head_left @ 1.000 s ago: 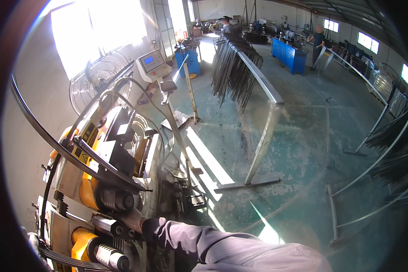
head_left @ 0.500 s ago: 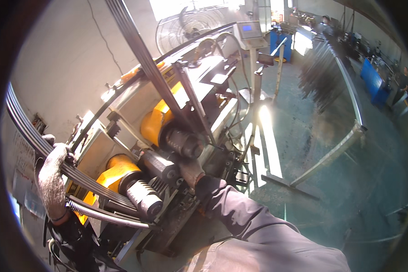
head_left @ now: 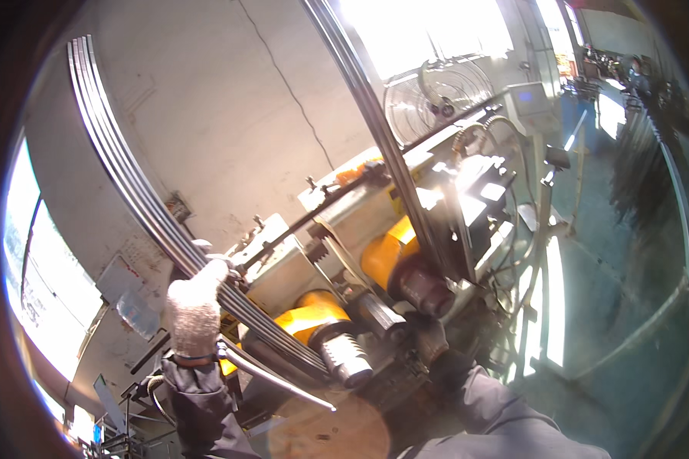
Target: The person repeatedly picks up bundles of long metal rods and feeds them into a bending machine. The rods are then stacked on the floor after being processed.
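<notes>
My left hand (head_left: 195, 304), in a white knit glove, is closed around a bundle of long curved metal strips (head_left: 122, 164) that arcs up to the upper left. The lower ends of the strips run down toward the ribbed rollers (head_left: 344, 356) of a grey and orange rolling machine (head_left: 360, 252). My right hand (head_left: 435, 346) reaches in low at the machine's front, beside a dark roller (head_left: 421, 289); its fingers are in shadow and I cannot tell what they touch. Another long dark strip (head_left: 375, 122) rises steeply from the machine to the top edge.
A thin bent rod (head_left: 283, 382) sticks out below the rollers. A large round fan (head_left: 436, 96) and a small control box (head_left: 530, 99) stand behind the machine. A pale wall (head_left: 230, 99) is at the left. Green floor (head_left: 628, 275) and metal racks lie to the right.
My view has swung left and down toward the machine. My left hand now grips the curved strips higher and nearer the middle; the bundle arcs further upward.
</notes>
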`<state>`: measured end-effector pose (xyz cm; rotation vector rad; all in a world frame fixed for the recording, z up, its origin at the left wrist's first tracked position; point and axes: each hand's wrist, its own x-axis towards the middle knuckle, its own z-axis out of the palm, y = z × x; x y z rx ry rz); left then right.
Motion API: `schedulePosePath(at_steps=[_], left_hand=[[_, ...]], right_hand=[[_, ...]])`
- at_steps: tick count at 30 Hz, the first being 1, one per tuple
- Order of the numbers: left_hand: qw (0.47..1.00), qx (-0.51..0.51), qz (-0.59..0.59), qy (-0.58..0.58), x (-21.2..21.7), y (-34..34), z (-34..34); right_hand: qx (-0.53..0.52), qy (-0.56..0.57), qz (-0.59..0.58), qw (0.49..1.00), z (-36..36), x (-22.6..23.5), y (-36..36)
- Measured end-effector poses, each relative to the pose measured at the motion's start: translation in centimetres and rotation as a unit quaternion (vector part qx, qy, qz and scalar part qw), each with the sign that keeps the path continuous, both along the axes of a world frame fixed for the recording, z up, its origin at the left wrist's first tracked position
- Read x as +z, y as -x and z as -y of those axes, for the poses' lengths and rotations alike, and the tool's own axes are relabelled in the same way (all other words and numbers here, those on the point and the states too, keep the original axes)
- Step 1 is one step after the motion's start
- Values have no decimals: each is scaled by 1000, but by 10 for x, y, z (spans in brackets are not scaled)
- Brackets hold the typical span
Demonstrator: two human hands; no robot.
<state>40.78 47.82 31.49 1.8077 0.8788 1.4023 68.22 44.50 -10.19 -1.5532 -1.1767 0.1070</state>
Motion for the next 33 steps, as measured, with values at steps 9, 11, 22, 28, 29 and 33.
schedulePosePath(at_steps=[9, 11, 22, 28, 29, 33], left_hand=[[995, -29, -61, 67, 1, 16, 2], [996, -44, -50, 66, 0, 14, 3], [995, 30, -77, 54, -3, 3, 7], [990, 55, -92, 90, 1, 4, 8], [989, 66, -99, 85, 1, 4, 8], [991, 66, -87, 80, 0, 4, 6]], right_hand=[[122, -48, -267, 955, -5, -22, -3], [139, -31, -400, 906, -6, -29, -2], [108, -25, -487, 866, -10, -37, 1], [120, -38, -473, 872, -6, -31, 2], [117, -39, -504, 855, -6, -32, 2], [89, -40, -366, 925, -7, -39, 3]])
